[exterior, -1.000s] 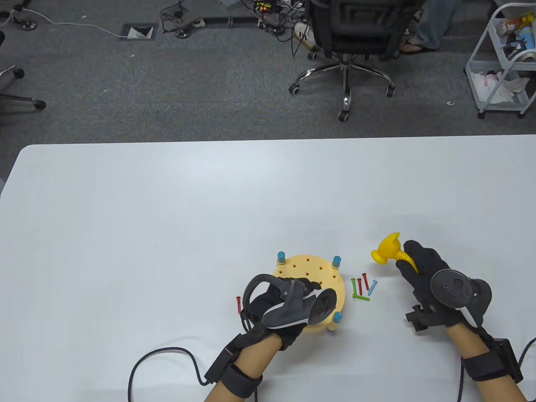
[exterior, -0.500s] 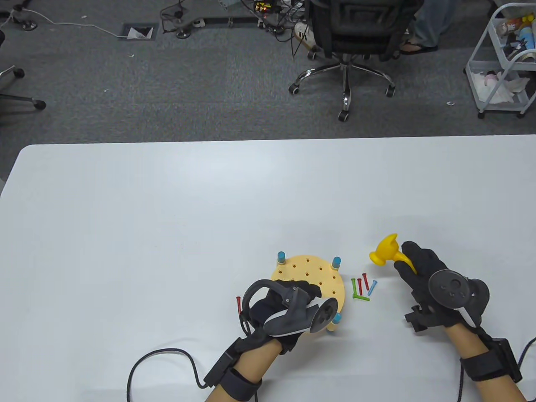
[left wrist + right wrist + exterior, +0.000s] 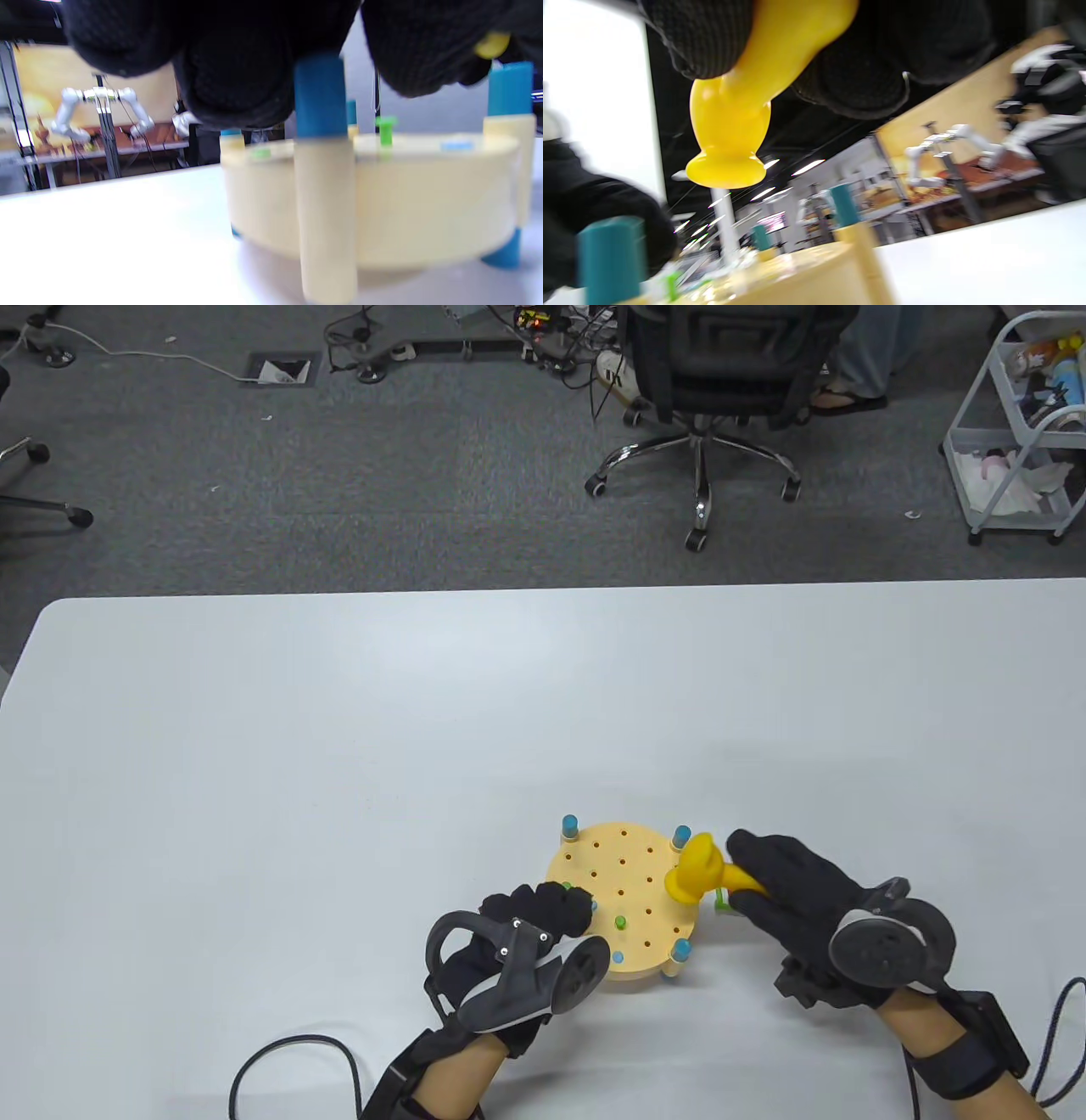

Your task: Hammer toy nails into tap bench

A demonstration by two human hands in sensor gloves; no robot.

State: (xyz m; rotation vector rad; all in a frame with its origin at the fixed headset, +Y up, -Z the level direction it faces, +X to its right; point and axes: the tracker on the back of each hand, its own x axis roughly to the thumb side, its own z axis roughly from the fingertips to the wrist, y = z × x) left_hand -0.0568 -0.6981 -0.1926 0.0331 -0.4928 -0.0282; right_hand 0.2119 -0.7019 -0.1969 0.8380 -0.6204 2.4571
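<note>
Hammer (image 3: 697, 872): now swinging over bench (image 3: 607, 882), right hand (image 3: 797, 899) gripping handle.
Left hand (image 3: 543, 912): retreating to bench rim, grip unclear.
Green nail (image 3: 620, 921): standing, awaiting strike.

Right hand (image 3: 793, 891) has swung left from its spot near the counter's right side; the yellow hammer (image 3: 697, 875) in its grip, earlier held clear of the tap bench (image 3: 624, 899), now has its head over the bench's right edge, above the surface in the right wrist view.

Left hand (image 3: 517, 933) has drawn back toward the counter's near edge and off the bench top; only its fingers (image 3: 560, 906) now sit at the bench's left rim.

With that hand withdrawn, a green nail (image 3: 620, 921) shows standing upright in the bench.

The loose nails right of the bench are now mostly hidden under the right hand.
</note>
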